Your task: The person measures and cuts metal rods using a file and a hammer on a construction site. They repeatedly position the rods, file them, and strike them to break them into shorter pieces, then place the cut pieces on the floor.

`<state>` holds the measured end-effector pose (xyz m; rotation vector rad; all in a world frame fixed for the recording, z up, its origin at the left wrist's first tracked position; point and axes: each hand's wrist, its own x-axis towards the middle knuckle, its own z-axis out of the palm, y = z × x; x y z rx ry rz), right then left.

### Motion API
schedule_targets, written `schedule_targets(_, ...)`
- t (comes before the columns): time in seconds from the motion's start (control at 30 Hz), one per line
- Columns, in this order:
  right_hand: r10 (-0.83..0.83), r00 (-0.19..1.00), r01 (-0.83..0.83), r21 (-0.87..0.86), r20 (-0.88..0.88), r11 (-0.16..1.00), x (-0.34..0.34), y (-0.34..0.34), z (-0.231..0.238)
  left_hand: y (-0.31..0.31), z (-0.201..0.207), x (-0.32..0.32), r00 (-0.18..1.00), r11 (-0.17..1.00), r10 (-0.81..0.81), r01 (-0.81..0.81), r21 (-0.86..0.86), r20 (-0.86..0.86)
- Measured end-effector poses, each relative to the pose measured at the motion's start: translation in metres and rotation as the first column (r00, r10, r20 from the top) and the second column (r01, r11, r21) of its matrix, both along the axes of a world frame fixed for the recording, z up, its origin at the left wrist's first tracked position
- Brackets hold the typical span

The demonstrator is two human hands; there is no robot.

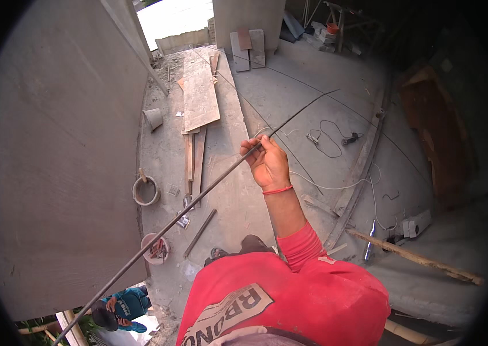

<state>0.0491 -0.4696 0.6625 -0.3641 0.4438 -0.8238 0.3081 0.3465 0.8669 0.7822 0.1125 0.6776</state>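
While a pink bucket (155,248) w/ tools sits by the slab's (226,190) left edge, right hand (268,163), arm raised, grips a long steel rod (198,199); left hand unseen.

A building site — bare grey concrete floor (313,92) and wall (53,161), dusty wood planks (200,95) lying about, buckets (146,190) by the wall's edge, loose cables (327,141) — nothing painted or finished.
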Motion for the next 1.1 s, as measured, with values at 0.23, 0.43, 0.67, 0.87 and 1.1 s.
schedule_targets(0.23,-0.119,0.972,0.12,-0.006,-0.202,0.993,0.02,-0.035,-0.024,-0.09,-0.074,-0.009,1.0,0.997,0.021,-0.02,0.072,-0.014)
schedule_targets(0.43,-0.248,0.844,0.249,-0.062,-0.476,0.966,0.02,-0.114,-0.079,-0.154,-0.109,-0.05,1.0,0.997,0.002,-0.002,0.077,0.006)
schedule_targets(0.67,-0.176,0.743,0.177,-0.065,-0.646,0.982,0.015,-0.173,-0.139,-0.217,-0.128,-0.104,0.998,0.997,0.042,-0.044,0.071,0.039)
schedule_targets(0.87,-0.174,0.77,0.238,0.024,-0.614,0.971,0.008,-0.296,-0.178,-0.29,-0.139,-0.14,0.998,1.0,0.007,-0.008,0.009,0.059)
schedule_targets(1.1,0.015,0.78,0.167,0.232,-0.625,0.958,0.026,-0.337,-0.259,-0.416,-0.186,-0.155,0.654,0.676,-0.735,0.727,0.122,0.179)
